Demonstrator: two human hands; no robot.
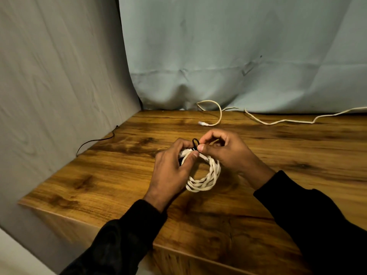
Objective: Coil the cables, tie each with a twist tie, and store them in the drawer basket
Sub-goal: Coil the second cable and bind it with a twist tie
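At the far rim of the coiled cable [204, 175], both hands' fingers [195, 154] pinch the upright black twist tie [195, 143], the right hand [224, 150] and left hand [172, 171] equally near.

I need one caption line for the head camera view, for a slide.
Both hands, left hand and right hand, twist a black tie around a coiled white cable above the wooden table.

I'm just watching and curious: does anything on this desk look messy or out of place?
One loose white cable sprawls uncoiled along the back of the wooden table, and a thin black tie trails off its left edge. Nothing looks damaged.
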